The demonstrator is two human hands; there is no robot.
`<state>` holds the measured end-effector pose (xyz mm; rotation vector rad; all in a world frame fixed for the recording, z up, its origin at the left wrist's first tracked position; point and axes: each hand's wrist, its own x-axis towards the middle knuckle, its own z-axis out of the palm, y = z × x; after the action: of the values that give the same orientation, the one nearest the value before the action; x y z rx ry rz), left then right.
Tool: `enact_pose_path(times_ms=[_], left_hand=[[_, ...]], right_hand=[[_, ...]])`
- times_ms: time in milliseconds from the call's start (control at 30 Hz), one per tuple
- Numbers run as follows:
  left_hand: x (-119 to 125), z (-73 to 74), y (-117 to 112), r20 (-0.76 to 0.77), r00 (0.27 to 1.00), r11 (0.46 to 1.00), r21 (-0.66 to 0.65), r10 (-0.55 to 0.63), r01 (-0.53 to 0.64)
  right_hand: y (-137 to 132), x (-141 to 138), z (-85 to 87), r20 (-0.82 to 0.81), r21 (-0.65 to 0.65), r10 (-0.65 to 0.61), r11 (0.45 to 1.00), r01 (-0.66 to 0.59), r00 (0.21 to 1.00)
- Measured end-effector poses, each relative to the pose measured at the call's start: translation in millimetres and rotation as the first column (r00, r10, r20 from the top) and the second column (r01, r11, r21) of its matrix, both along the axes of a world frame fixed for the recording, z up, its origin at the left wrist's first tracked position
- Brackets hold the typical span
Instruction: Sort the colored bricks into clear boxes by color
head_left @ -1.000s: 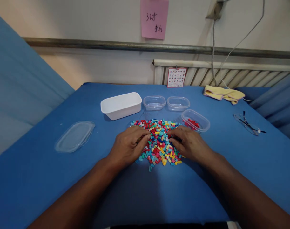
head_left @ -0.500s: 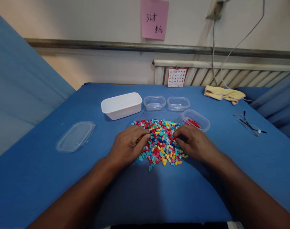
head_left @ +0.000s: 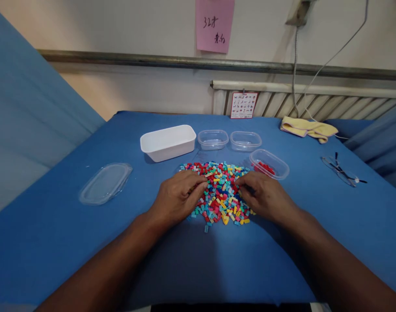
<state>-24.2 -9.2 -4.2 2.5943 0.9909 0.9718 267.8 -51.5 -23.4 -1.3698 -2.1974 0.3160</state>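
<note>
Blue counter [head_left: 54, 242] bears mid-frame bricks [head_left: 222, 195], likely light, stiff, pinchable by sides; left hand [head_left: 178, 195], right hand [head_left: 264, 195] curled, grip unclear.

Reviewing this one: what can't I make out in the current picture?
Head view: whether the left hand pinches a piece; its own fingers hide it.
Head view: the same for the right hand.
Head view: parts of the brick pile; both hands cover them.
Head view: the red-edged card's details; too small.
Head view: the pink note's top; cut off by the upper edge.
</note>
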Motion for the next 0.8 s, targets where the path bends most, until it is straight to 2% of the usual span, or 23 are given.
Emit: enact_pose_path(times_ms=[133,333,600,800], left_hand=[[1,-1.3,0,-0.004,1.0,1.0,0.003,-0.005,0.005],[1,-2.4,1,-0.014,1.0,1.0,-0.007,-0.01,0.009],[1,-0.8,0,-0.023,1.0,1.0,-0.017,-0.003,0.003],[2,0.4,-1,-0.017,1.0,0.999,-0.042,-0.006,0.005]], right_hand=[[1,-3,-2.4,0.039,-0.042,0.009,0.999,-0.008,0.999],[0,-5,1.6,0.083,-0.041,0.015,0.999,-0.012,0.996],[-1,-4,4.4,0.067,-0.107,0.027,0.994,-0.02,0.997],[-4,-6,8.6,0.038,-0.087,0.084,0.993,-0.081,0.996]])
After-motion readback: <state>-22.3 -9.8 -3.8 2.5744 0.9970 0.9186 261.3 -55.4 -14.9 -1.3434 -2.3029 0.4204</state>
